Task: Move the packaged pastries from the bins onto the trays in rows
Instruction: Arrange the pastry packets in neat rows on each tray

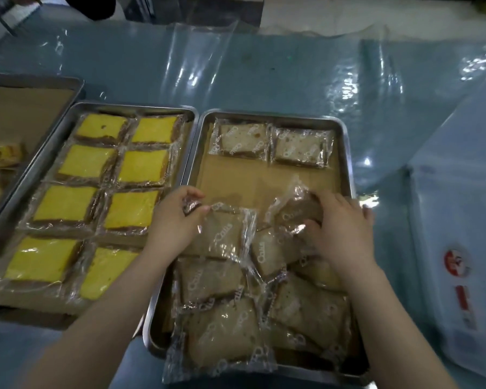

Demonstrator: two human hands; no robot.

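A steel tray (345, 153) lined with brown paper holds two wrapped brown pastries side by side in its far row (243, 140) (300, 147). Several more wrapped brown pastries lie loosely heaped in its near half (225, 329). My left hand (174, 220) pinches the top corner of one wrapped pastry (225, 234) lying flat at mid-tray. My right hand (340, 231) grips another wrapped pastry (295, 211), tilted up off the pile. A second tray (141, 109) to the left is filled with yellow-topped wrapped cakes (143, 165) in two neat columns.
A third tray (40, 82) at far left holds brown paper and a few wrapped round pastries (3, 155). A white bin (460, 220) with a red logo stands at the right. Clear plastic sheeting (264, 66) covers the blue table behind the trays.
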